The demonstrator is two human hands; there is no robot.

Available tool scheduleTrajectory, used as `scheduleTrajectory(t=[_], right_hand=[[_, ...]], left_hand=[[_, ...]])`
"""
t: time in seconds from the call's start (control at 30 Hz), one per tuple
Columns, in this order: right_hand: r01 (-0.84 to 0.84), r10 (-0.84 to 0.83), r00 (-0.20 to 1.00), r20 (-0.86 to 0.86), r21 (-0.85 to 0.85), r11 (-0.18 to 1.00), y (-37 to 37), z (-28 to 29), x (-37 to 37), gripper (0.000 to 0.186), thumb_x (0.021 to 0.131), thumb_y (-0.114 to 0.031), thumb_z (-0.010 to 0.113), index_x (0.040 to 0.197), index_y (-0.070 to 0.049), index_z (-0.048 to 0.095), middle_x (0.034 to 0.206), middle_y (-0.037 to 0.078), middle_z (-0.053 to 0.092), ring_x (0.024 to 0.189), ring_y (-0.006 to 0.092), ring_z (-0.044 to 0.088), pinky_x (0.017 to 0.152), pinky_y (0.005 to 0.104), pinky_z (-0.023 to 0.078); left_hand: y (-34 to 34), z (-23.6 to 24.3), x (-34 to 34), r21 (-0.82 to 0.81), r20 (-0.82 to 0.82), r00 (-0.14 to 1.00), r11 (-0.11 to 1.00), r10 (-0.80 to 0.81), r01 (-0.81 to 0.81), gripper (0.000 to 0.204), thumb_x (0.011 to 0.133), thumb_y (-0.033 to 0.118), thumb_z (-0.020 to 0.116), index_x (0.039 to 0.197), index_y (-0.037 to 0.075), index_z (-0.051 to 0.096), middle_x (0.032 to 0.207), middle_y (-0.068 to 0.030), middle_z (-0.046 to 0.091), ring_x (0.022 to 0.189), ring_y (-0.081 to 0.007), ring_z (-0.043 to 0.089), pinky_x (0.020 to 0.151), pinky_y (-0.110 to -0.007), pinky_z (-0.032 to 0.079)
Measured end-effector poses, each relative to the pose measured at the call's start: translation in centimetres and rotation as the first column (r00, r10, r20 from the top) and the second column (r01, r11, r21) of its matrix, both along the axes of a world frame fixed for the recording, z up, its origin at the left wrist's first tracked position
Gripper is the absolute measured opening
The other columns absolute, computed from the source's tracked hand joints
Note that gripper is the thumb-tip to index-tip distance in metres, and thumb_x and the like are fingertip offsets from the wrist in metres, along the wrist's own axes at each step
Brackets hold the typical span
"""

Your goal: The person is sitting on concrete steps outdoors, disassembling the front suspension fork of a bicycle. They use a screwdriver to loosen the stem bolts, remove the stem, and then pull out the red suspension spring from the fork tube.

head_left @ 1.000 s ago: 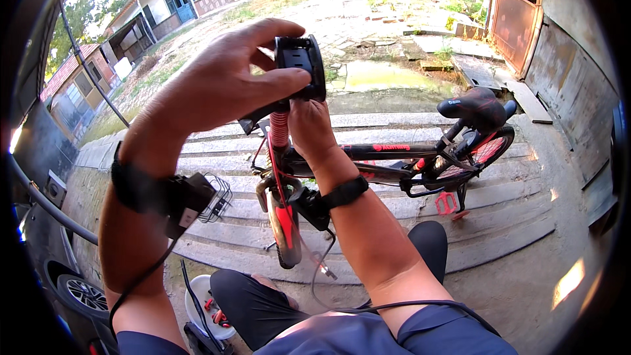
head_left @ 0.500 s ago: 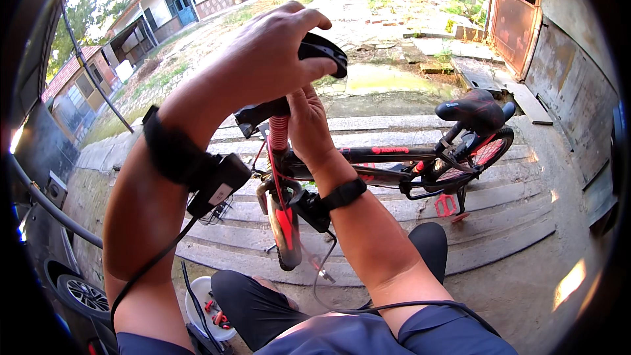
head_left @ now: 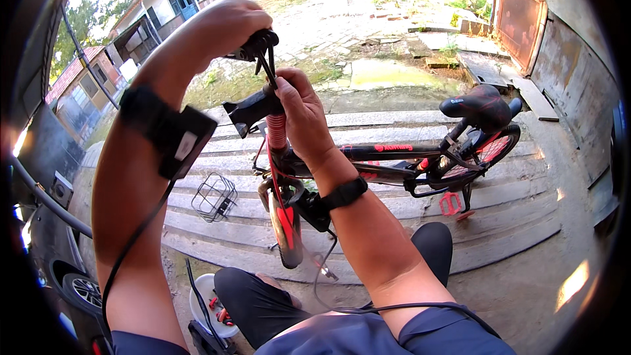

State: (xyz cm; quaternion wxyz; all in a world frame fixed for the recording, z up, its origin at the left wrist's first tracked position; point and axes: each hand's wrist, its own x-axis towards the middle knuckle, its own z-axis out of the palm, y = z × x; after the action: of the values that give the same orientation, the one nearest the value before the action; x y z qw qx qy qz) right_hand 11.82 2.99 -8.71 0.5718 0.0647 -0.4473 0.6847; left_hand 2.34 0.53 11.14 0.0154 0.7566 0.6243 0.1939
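My left hand (head_left: 225, 25), raised at the top left, has its fingers closed around a black bracket-like part (head_left: 261, 46), with narrow black pieces hanging below it. Just below and right of it, my right hand (head_left: 302, 115) grips the top of the steering column, thumb pressed near those pieces. The black stem (head_left: 246, 110) juts left from the column above a red ribbed sleeve (head_left: 276, 129). Beneath stands a black-and-red bicycle (head_left: 351, 154) with its front tyre (head_left: 286, 236) toward me and red cables running down. Black straps and devices sit on both my wrists.
The saddle (head_left: 474, 106) and a red pedal (head_left: 450, 204) are to the right. A wire basket (head_left: 210, 197) lies on the stone strips. A white bucket (head_left: 200, 289) holding red items is by my left knee. A dark car (head_left: 46, 250) is at left, a rusty door (head_left: 519, 20) at back right.
My left hand has moved left with the black part, which has turned so narrow pieces now hang down. My right thumb has shifted a little left at the column's top.
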Motion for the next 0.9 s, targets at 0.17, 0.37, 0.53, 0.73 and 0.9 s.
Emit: scheduleTrajectory(t=[0.17, 0.37, 0.53, 0.73, 0.9], right_hand=[[0.032, -0.032, 0.998, -0.06, 0.006, 0.999, 1.0, 0.0, 0.3, 0.014, 0.104, -0.017, 0.05, 0.109, -0.008, 0.058, 0.091, -0.004, 0.058, 0.082, 0.0021, 0.051, 0.073, 0.018, 0.043], [0.047, -0.049, 0.995, -0.087, -0.024, 0.999, 0.7, 0.2, -0.1, 0.016, 0.104, -0.017, 0.048, 0.109, -0.007, 0.059, 0.093, -0.004, 0.057, 0.085, 0.0025, 0.05, 0.077, 0.0181, 0.042], [-0.049, 0.043, 0.988, -0.146, -0.037, 0.998, 0.4, 0.4, 0.1, 0.019, 0.104, -0.019, 0.048, 0.112, -0.006, 0.06, 0.099, -0.001, 0.06, 0.088, 0.0045, 0.055, 0.075, 0.0207, 0.046], [0.178, -0.19, 0.965, 0.178, 0.082, 0.981, 0.6, -0.2, 1.2, 0.034, 0.106, -0.026, 0.041, 0.125, -0.002, 0.056, 0.108, 0.006, 0.066, 0.099, 0.0089, 0.062, 0.086, 0.027, 0.049], [0.069, -0.069, 0.997, 0.015, 0.0, 0.998, 0.9, 0.1, 0.9, 0.032, 0.106, -0.027, 0.045, 0.123, -0.004, 0.058, 0.102, 0.001, 0.064, 0.092, 0.0069, 0.058, 0.08, 0.024, 0.047]], left_hand=[[-4.1, -1.7, 0.6, 0.01, 0.252, 0.967, 1.0, -0.027, 0.025, 0.049, 0.096, 0.045, 0.062, 0.112, -0.001, 0.064, 0.09, -0.0056, 0.064, 0.081, -0.0096, 0.061, 0.071, -0.021, 0.048], [-7.6, -3.2, 2.4, 0.032, 0.226, 0.963, 0.99, -0.145, 0.141, 0.058, 0.087, 0.016, 0.072, 0.139, 0.007, 0.049, 0.117, -0.0107, 0.06, 0.099, -0.014, 0.061, 0.084, -0.026, 0.053], [-7.6, -4.2, 4.0, 0.319, -0.251, 0.941, 0.899, -0.225, 0.3, 0.065, 0.077, 0.011, 0.074, 0.137, 0.004, 0.05, 0.126, -0.0161, 0.056, 0.111, -0.0263, 0.06, 0.096, -0.034, 0.048], [-6.5, -4.3, 5.2, 0.272, -0.284, 0.905, 0.878, -0.317, 0.393, 0.056, 0.071, 0.007, 0.079, 0.122, 0.002, 0.058, 0.12, -0.0164, 0.057, 0.104, -0.0337, 0.062, 0.091, -0.039, 0.051], [-4.5, -2.9, 7.7, 0.359, -0.495, 0.866, 0.925, 0.077, 0.123, 0.045, 0.075, 0.022, 0.081, 0.11, 0.0, 0.065, 0.111, -0.0181, 0.061, 0.101, -0.0362, 0.064, 0.086, -0.041, 0.052]])
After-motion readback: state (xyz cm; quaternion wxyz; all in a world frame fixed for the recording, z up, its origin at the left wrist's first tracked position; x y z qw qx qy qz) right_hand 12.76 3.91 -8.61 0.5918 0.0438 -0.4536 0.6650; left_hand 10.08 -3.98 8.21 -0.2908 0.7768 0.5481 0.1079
